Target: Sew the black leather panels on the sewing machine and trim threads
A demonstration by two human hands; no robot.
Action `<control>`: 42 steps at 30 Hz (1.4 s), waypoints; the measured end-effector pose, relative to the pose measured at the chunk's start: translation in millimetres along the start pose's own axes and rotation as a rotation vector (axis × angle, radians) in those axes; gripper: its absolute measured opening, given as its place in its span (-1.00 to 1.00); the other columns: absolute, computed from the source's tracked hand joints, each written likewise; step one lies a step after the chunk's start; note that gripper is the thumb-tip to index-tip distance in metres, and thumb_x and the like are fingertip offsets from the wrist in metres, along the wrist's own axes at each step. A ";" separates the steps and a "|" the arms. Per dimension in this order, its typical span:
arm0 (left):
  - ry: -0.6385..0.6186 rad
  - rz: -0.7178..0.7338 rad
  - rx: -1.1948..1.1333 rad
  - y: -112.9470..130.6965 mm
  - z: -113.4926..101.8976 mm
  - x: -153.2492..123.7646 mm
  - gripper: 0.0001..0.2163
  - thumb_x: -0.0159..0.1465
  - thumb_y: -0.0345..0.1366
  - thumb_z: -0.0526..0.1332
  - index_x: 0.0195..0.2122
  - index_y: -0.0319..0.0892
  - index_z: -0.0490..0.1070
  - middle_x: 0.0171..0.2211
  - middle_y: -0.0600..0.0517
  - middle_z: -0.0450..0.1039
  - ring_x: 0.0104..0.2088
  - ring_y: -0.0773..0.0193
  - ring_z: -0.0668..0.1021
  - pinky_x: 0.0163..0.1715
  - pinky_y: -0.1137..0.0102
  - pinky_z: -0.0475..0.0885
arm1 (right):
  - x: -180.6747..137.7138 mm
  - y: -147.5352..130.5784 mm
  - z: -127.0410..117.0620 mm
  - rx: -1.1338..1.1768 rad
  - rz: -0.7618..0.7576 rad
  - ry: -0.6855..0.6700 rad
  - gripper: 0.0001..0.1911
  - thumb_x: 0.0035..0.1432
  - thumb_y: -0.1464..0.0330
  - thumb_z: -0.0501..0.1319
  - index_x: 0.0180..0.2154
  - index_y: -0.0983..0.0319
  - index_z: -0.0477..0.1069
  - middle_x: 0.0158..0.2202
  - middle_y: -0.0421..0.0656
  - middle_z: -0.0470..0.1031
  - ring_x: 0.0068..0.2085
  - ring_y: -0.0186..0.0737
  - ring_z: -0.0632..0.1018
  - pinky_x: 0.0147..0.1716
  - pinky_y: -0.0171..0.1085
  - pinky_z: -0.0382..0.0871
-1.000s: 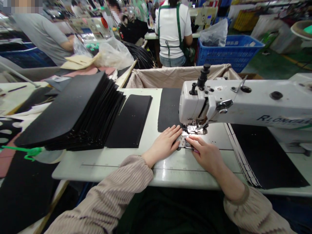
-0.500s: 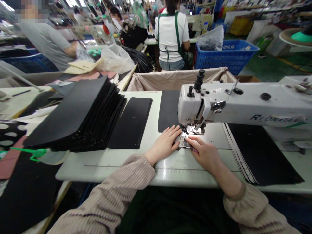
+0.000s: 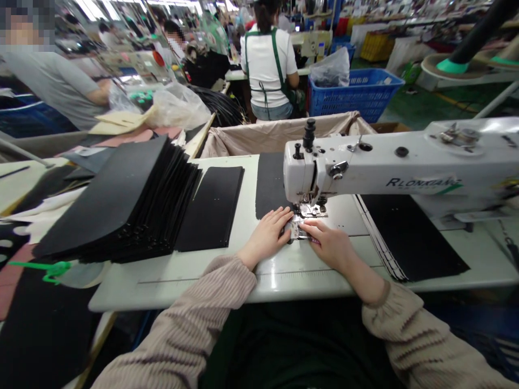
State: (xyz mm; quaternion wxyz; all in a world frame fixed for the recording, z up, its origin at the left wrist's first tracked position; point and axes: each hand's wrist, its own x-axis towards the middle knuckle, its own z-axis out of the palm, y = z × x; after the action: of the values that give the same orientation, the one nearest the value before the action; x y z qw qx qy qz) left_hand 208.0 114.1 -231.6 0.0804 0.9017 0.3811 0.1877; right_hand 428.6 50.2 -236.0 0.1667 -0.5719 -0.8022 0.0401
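My left hand [image 3: 267,235] and right hand [image 3: 329,246] lie flat and open, pressing the small piece [image 3: 297,231] under the sewing machine [image 3: 365,165] — it looks thin and bendy, so I'd hold its edges.

I wore a knit sweater, pale beige w/ a pinkish cast, fine ribs running lengthwise down both arms. L sleeve [image 3: 190,329] was bulky and loose, soft folds in the knit, and ended right at the wrist. R sleeve [image 3: 409,335] was the same knit but ended approx. mid-forearm, its cuff [image 3: 379,302] gathered and puffy w/ a darker tan edge at the opening. L hand [image 3: 265,233] and R hand [image 3: 330,246] were bare. Between the sleeves, lower down, dark clothing [image 3: 300,346], nearly black w/ a green tinge; couldn't tell if apron or trousers.
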 end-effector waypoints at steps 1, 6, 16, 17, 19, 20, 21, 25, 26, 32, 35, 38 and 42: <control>0.000 0.002 0.003 -0.2 0.0 0.1 -0.55 0.38 -0.26 0.08 0.30 -0.13 0.19 0.34 -0.09 0.17 0.36 0.11 0.20 0.33 0.08 0.12 | 0.0 -0.5 -0.2 0.004 0.004 0.002 -0.51 0.28 0.37 0.10 0.22 0.00 0.32 0.23 -0.21 0.38 -0.01 -0.18 0.56 -0.17 -0.24 0.47; -0.002 -0.001 0.005 -2.6 4.3 -0.6 -0.51 0.39 -0.21 0.07 0.33 -0.20 0.14 0.38 -0.14 0.07 0.39 0.07 0.11 0.35 0.07 0.08 | -0.1 -2.8 -2.9 0.015 0.003 0.024 -0.54 0.29 0.35 0.09 0.20 0.01 0.33 0.22 -0.23 0.39 0.01 -0.20 0.55 -0.17 -0.25 0.46; 0.216 -0.267 0.188 12.2 -10.9 3.1 -0.50 0.42 -0.04 0.01 0.27 -0.24 0.25 -0.28 -0.09 0.60 -0.14 0.07 0.62 0.18 0.06 0.29 | -2.5 -5.2 -8.6 0.016 0.040 0.020 -0.55 0.29 0.34 0.08 0.19 0.00 0.34 0.21 -0.25 0.39 -0.02 -0.20 0.56 -0.18 -0.25 0.45; 0.229 -0.308 0.223 17.7 -11.7 -1.8 -0.49 0.41 0.00 0.01 0.24 -0.23 0.29 -0.32 -0.11 0.58 -0.16 0.04 0.62 0.11 0.06 0.35 | -2.8 -5.0 -8.8 0.017 0.041 0.022 -0.56 0.30 0.34 0.08 0.19 -0.01 0.34 0.21 -0.25 0.39 -0.04 -0.19 0.56 -0.20 -0.25 0.44; 0.234 -0.348 0.290 30.8 -9.2 -19.8 -0.45 0.36 0.07 0.08 0.20 -0.22 0.35 -0.15 -0.22 0.54 -0.03 -0.10 0.56 0.06 -0.01 0.37 | -3.1 -4.1 -9.3 0.028 0.042 0.028 -0.57 0.30 0.34 0.07 0.18 0.00 0.35 0.19 -0.24 0.40 -0.04 -0.19 0.56 -0.20 -0.26 0.44; 0.230 -0.351 0.312 38.2 -6.7 -33.0 -0.42 0.31 0.09 0.13 0.20 -0.21 0.35 -0.02 -0.28 0.48 0.07 -0.18 0.49 0.08 -0.07 0.34 | -3.2 -3.4 -9.9 0.038 0.040 0.031 -0.58 0.30 0.35 0.08 0.17 0.01 0.36 0.18 -0.23 0.41 -0.04 -0.19 0.56 -0.19 -0.26 0.43; 0.222 -0.351 0.324 45.8 -4.4 -48.6 -0.41 0.28 0.09 0.18 0.21 -0.19 0.34 0.11 -0.31 0.38 0.16 -0.25 0.41 0.13 -0.13 0.28 | -3.6 -2.5 -10.7 0.053 0.037 0.035 -0.59 0.29 0.35 0.09 0.15 0.02 0.38 0.17 -0.23 0.42 -0.04 -0.19 0.56 -0.18 -0.27 0.43; 0.043 -0.295 0.230 73.4 -7.9 -120.3 -0.49 0.32 -0.16 0.19 0.28 -0.09 0.23 0.33 -0.22 0.15 0.33 -0.20 0.21 0.25 -0.15 0.17 | -14.1 3.5 -17.7 0.135 0.030 0.064 -0.64 0.30 0.34 0.10 0.10 0.06 0.40 0.10 -0.20 0.46 -0.05 -0.22 0.55 -0.12 -0.29 0.41; -0.021 -0.267 0.188 78.4 -12.5 -135.9 -0.49 0.31 -0.26 0.16 0.30 -0.08 0.19 0.34 -0.16 0.13 0.35 -0.13 0.18 0.28 -0.12 0.15 | -20.4 5.7 -20.1 0.174 0.033 0.085 -0.65 0.31 0.33 0.09 0.09 0.08 0.41 0.07 -0.18 0.48 -0.05 -0.22 0.55 -0.12 -0.29 0.41; -0.240 -0.149 0.017 90.6 -35.8 -161.5 -0.26 0.13 -0.58 0.02 0.37 -0.02 -0.01 0.38 0.01 0.08 0.40 0.09 0.08 0.38 -0.07 -0.02 | -81.2 16.4 -33.1 0.470 0.210 0.254 -0.65 0.38 0.20 0.02 0.02 0.16 0.46 -0.07 -0.12 0.59 -0.09 -0.16 0.58 -0.09 -0.26 0.41; -0.237 -0.081 -0.014 95.5 -31.0 -136.1 -0.30 0.12 -0.58 0.06 0.31 -0.04 0.10 0.33 -0.02 0.16 0.38 0.07 0.13 0.38 -0.06 -0.03 | -111.7 15.5 -36.5 0.537 0.306 0.293 -0.64 0.39 0.17 -0.01 -0.03 0.16 0.47 -0.10 -0.12 0.60 -0.11 -0.15 0.60 -0.10 -0.25 0.43; -0.168 -0.038 0.023 109.3 -17.0 -105.4 -0.46 0.22 -0.38 0.21 0.25 -0.09 0.21 0.19 -0.10 0.31 0.28 -0.03 0.28 0.35 -0.08 0.01 | -139.0 13.6 -36.4 0.533 0.366 0.289 -0.66 0.38 0.16 0.01 -0.06 0.15 0.46 -0.13 -0.13 0.60 -0.15 -0.16 0.60 -0.14 -0.25 0.43; -0.080 -0.016 0.064 138.2 10.7 -73.7 -0.40 0.25 -0.07 0.32 0.25 -0.15 0.21 0.04 -0.13 0.36 0.05 -0.03 0.41 0.08 0.04 0.33 | -170.3 12.8 -32.2 0.407 0.545 0.225 -0.65 0.32 0.08 0.07 -0.05 0.16 0.36 -0.25 -0.15 0.59 -0.28 -0.16 0.61 -0.29 -0.26 0.41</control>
State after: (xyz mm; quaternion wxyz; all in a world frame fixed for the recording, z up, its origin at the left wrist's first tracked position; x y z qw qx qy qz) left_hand 256.0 -35.1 -222.0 0.0683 0.9074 0.3908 0.1385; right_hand 499.8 -108.0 -246.7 0.3478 -0.7207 -0.5724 0.1789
